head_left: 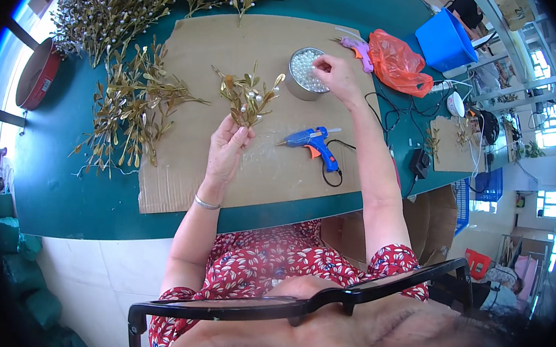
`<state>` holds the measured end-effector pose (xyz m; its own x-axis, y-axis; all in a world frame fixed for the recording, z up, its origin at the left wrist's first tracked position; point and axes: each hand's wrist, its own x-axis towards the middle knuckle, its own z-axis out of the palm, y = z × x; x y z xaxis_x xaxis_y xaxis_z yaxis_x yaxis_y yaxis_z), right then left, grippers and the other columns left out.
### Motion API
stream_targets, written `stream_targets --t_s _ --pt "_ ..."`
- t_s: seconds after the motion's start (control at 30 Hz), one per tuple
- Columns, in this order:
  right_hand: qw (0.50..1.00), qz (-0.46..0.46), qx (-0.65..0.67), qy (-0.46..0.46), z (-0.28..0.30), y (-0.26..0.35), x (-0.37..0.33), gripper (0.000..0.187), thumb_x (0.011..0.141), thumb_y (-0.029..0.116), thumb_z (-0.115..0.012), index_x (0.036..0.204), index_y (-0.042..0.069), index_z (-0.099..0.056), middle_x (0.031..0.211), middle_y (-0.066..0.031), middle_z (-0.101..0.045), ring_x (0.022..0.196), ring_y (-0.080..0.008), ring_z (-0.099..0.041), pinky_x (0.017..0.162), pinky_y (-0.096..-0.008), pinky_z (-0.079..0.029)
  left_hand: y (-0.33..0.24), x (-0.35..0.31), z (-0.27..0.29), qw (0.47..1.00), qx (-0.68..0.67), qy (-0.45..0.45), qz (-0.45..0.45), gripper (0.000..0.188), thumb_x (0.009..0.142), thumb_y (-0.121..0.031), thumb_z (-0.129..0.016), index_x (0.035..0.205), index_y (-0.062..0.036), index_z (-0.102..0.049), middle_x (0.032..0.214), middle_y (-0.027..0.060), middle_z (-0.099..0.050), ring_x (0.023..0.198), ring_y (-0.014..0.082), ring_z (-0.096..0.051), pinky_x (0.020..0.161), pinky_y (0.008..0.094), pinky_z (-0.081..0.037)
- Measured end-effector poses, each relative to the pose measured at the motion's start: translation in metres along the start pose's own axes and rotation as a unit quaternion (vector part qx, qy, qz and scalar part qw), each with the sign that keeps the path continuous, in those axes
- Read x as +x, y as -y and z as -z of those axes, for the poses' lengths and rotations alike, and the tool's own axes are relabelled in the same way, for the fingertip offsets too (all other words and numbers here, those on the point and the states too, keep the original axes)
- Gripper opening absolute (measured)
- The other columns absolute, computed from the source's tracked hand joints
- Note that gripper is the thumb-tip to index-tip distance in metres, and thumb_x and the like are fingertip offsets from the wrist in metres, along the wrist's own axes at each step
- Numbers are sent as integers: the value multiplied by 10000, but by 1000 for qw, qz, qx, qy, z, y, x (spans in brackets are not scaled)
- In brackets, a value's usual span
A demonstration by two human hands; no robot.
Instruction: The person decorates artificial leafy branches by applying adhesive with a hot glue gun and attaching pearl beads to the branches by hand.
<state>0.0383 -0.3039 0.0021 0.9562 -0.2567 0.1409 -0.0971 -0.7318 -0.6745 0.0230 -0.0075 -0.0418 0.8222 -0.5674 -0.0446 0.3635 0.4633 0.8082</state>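
Note:
My left hand (227,152) grips a gold artificial sprig (247,98) by its lower end, fingers closed. A few white pearl beads sit among the leaves of this sprig. My right hand (339,78) is over the right side of a round metal tin (309,94) full of clear and white pearl beads (304,67). Its thumb and fingers are pinched together; whatever is between them is too small to make out. Below the tin, a blue hot glue gun (313,143) with an orange trigger lies on the cardboard sheet (196,47), touched by neither hand.
Bare gold sprigs (135,108) lie left of the cardboard; a heap of beaded sprigs (118,1) fills the far left of the green table (53,174). A red round tray (38,73), a purple glue gun (360,52), a red plastic bag (397,61), a blue bin (445,39) and cables surround them.

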Motion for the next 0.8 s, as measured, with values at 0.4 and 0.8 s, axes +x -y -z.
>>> stream_targets --t_s 0.4,0.8 --pt "829 -94 551 4 -21 74 -117 167 734 -21 -704 894 3 -664 786 -54 -655 694 -67 -584 604 -186 -459 7 -6 0 998 -14 42 34 355 922 -72 -494 1266 -8 -435 868 36 -543 738 88 -450 675 210 -377" --pt "859 -85 504 -13 -37 89 -134 180 766 -34 -677 939 -2 -638 844 -63 -646 695 -61 -578 602 -173 -464 4 -8 -5 998 -8 45 48 331 916 -77 -505 1236 -11 -452 874 28 -541 742 82 -440 681 212 -375"
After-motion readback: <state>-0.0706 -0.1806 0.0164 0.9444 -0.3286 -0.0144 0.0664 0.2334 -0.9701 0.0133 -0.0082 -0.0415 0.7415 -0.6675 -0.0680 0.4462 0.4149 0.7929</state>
